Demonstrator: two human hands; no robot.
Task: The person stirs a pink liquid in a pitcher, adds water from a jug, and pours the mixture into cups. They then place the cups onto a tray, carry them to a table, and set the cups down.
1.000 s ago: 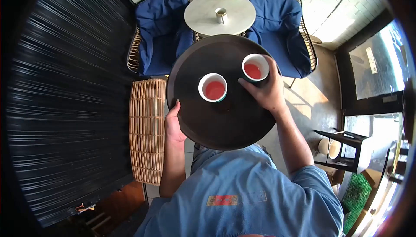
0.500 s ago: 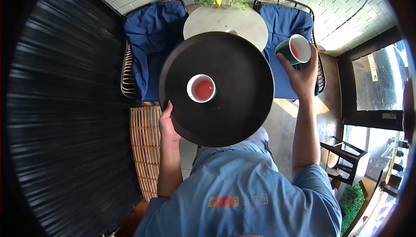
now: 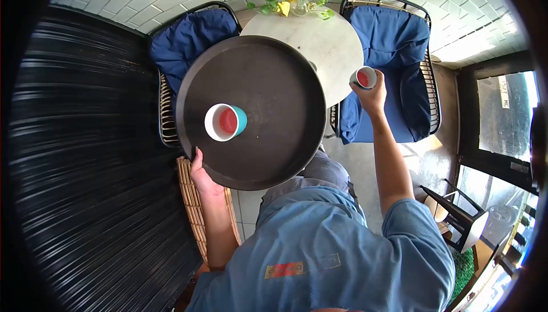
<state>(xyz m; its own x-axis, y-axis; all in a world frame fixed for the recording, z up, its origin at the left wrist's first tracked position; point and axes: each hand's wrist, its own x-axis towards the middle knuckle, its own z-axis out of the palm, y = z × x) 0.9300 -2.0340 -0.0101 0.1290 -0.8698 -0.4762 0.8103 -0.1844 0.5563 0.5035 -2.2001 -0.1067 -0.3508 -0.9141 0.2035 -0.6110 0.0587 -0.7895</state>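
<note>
A large round dark tray (image 3: pixel 274 146) is held by my left hand (image 3: pixel 205 176) at its near left rim, the thumb over the edge and the other fingers hidden beneath. On the tray stands a white-and-teal cup (image 3: pixel 240 120) with red liquid inside. My right hand (image 3: pixel 374 96) is closed round a second cup (image 3: pixel 367 77), also with red liquid, just off the right edge of the round marble table (image 3: pixel 337 44). The tray covers the near left part of that table.
A glass vase with a leafy plant (image 3: pixel 298 5) stands at the table's back. Blue-cushioned chairs flank it, left (image 3: pixel 191 38) and right (image 3: pixel 391 38). A black corrugated surface (image 3: pixel 97 152) fills the left side. A dark stool (image 3: pixel 465 221) is at lower right.
The tray and my left hand have shifted left in view. The right-hand cup has moved lower and left, closer to the table. The table appears nearer.
</note>
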